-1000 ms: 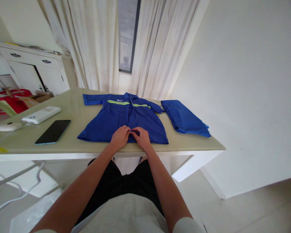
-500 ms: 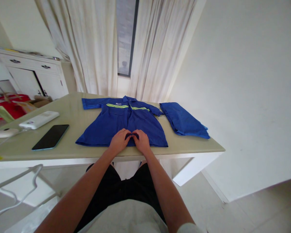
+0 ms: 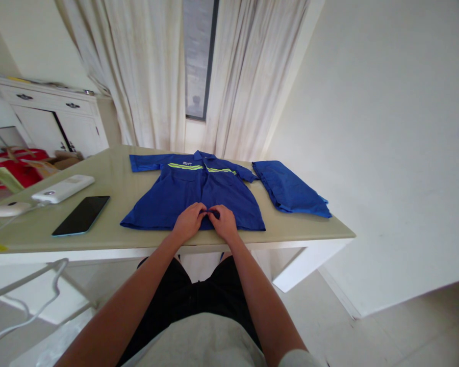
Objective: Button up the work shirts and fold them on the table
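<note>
Blue shirt (image 3: 179,191) — one, hands (image 3: 188,223) — two

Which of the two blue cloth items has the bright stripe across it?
The spread-out shirt, held by the left hand and right hand; the folded blue cloth to its right shows none.

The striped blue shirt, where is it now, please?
In the head view, the shirt lies on the table left of the folded blue cloth, the left hand and right hand pinching its lower front.
</note>
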`<state>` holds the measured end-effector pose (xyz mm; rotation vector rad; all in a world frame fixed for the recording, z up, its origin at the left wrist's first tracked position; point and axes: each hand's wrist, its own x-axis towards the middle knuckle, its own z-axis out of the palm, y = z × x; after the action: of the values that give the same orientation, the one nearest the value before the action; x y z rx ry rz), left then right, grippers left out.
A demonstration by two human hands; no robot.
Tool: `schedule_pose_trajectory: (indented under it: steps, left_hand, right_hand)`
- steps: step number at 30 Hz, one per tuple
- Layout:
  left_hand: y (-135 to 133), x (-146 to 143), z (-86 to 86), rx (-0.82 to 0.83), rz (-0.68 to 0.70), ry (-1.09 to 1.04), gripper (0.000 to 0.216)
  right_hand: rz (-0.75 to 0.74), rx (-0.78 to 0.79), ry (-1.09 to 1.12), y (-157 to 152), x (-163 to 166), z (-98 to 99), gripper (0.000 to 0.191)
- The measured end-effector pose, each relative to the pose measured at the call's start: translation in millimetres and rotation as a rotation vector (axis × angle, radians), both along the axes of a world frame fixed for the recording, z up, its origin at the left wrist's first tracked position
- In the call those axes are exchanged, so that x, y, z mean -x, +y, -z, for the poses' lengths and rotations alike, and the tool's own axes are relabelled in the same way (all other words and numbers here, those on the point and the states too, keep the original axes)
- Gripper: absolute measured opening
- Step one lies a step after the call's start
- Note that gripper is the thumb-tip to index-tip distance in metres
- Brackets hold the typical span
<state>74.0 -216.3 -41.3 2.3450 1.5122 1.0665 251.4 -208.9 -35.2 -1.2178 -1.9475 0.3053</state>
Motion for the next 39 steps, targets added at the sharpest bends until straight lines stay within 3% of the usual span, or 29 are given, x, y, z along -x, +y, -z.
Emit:
schedule_pose_trajectory:
  steps: [4, 16, 25, 31, 39]
  left_hand:
    - [3.1, 1.0, 1.2, 0.029, -0.005, -0.054, 0.009]
    - [9.7, 5.2, -1.3, 0.211, 0.013, -0.261, 0.015]
    - [9.2, 5.1, -6.6, 0.229, -0.038, -0.336, 0.015]
    - [8.2, 5.0, -4.4, 0.182, -0.004, -0.326, 0.021]
    - [8.1, 5.4, 1.8, 0.025, 0.004, -0.128, 0.021]
  right_hand:
    - [-0.06, -0.007, -0.011, 0.8, -0.4, -0.3, 0.013]
    - [-0.039, 0.01, -0.02, -4.5, 1.8, -5.0, 0.013]
    - [-0.066, -0.019, -0.028, -5.8, 1.0, -5.5, 0.017]
    - [-0.045, -0.011, -0.024, -4.1, 0.8, -3.9, 0.017]
    - [-0.034, 0.006, -0.05, -3.0, 0.7, -2.0, 0.014]
